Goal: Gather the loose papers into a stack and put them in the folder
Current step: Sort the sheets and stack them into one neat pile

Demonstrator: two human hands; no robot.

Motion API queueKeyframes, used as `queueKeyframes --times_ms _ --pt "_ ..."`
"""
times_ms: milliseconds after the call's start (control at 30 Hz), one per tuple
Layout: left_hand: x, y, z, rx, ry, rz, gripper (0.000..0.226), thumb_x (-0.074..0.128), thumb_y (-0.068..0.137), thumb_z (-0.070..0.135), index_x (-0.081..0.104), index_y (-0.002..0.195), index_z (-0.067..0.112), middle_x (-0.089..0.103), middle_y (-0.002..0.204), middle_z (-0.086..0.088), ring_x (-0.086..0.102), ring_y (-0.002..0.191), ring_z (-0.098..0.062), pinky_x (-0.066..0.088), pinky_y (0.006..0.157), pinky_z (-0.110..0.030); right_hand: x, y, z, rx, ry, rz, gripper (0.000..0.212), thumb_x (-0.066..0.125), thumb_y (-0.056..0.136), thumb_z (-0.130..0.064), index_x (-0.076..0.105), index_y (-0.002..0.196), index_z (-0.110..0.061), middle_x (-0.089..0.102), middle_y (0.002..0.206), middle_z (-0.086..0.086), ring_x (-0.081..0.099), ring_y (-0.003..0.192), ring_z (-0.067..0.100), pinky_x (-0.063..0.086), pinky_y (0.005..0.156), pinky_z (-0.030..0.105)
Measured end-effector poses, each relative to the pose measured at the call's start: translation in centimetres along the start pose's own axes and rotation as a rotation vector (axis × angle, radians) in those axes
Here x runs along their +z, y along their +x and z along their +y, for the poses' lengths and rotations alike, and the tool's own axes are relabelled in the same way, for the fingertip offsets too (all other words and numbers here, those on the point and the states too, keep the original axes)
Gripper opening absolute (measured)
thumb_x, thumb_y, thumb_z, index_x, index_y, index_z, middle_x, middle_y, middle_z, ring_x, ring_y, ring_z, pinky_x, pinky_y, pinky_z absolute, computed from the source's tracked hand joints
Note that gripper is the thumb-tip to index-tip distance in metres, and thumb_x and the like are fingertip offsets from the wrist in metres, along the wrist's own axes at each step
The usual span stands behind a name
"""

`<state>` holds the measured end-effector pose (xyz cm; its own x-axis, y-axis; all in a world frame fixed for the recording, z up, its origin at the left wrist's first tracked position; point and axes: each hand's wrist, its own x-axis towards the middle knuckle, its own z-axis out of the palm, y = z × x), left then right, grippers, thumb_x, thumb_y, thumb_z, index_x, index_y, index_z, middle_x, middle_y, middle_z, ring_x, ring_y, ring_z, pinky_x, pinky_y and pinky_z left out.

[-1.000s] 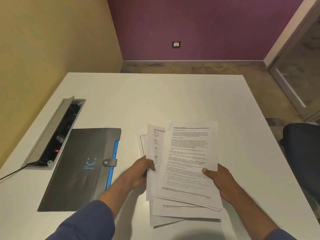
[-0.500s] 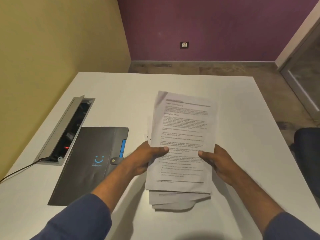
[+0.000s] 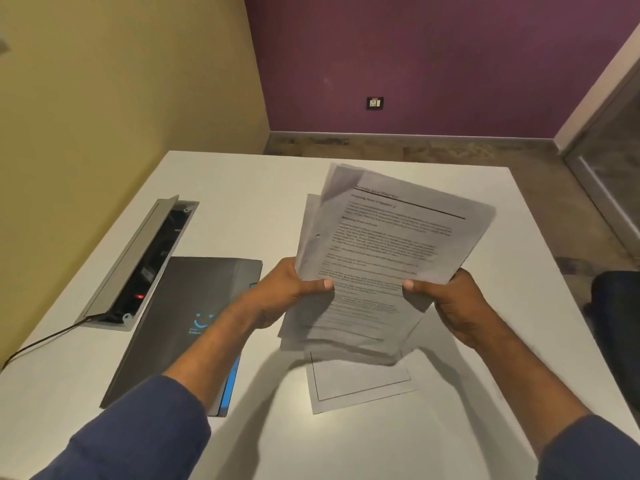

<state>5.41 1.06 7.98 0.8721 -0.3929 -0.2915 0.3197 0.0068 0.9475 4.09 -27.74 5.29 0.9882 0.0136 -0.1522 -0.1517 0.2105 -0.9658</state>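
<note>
Papers mostly gathered, folder (image 3: 180,323) closed.
Left hand (image 3: 294,292) and right hand (image 3: 446,303) grip stack (image 3: 381,258); one sheet (image 3: 360,382) left on table (image 3: 225,188).

Both forearms are reaching forward from blue sleeves (image 3: 145,424) and converging on the stack of papers (image 3: 384,258). The left hand (image 3: 287,292) is gripping the stack's left edge, thumb lying across the top sheet. The right hand (image 3: 446,303) is gripping its right edge likewise, thumb on top, fingers curling beneath.
</note>
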Motion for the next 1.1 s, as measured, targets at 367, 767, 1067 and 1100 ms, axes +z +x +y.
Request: queueKeyframes --times_ms 367,767,1067,1100 --pt "1.4 -0.7 -2.1 0.23 0.024 0.227 0.041 0.081 0.079 0.015 0.07 0.118 0.019 0.076 0.116 0.0 0.07 0.111 -0.021 0.057 0.094 -0.032 2.2 -2.2 -0.2 -0.228 -0.157 0.164 0.024 0.078 0.08 -0.006 0.075 0.086 -0.029 0.078 0.089 -0.017 0.074 0.083 0.002 0.054 0.066 0.01" --pt "2.4 -1.6 -3.2 0.239 -0.02 0.281 0.027 0.08 0.081 0.02 0.077 0.107 0.023 0.077 0.111 -0.003 0.071 0.107 -0.023 0.055 0.095 -0.041 2.0 -3.6 2.4 -0.185 -0.209 0.216 0.025 0.076 0.08 -0.002 0.073 0.09 -0.025 0.078 0.084 -0.012 0.072 0.08 0.003 0.053 0.07 0.016" --pt "4.1 -2.6 -5.8 0.241 0.041 0.459 0.02 0.083 0.077 0.031 0.076 0.092 0.041 0.078 0.095 0.013 0.072 0.097 -0.013 0.057 0.075 -0.02 2.4 -5.5 4.8 -0.131 -0.178 0.21 0.026 0.073 0.083 0.0 0.073 0.09 -0.025 0.077 0.085 -0.013 0.071 0.082 0.001 0.055 0.07 0.015" --pt "4.3 -2.6 -5.7 0.248 0.054 0.469 0.021 0.081 0.078 0.032 0.075 0.091 0.047 0.077 0.092 0.016 0.072 0.093 -0.007 0.057 0.073 -0.018 2.3 -5.5 4.9 -0.129 -0.172 0.212 0.025 0.073 0.083 0.0 0.074 0.091 -0.024 0.078 0.087 -0.012 0.071 0.084 0.003 0.055 0.071 0.015"
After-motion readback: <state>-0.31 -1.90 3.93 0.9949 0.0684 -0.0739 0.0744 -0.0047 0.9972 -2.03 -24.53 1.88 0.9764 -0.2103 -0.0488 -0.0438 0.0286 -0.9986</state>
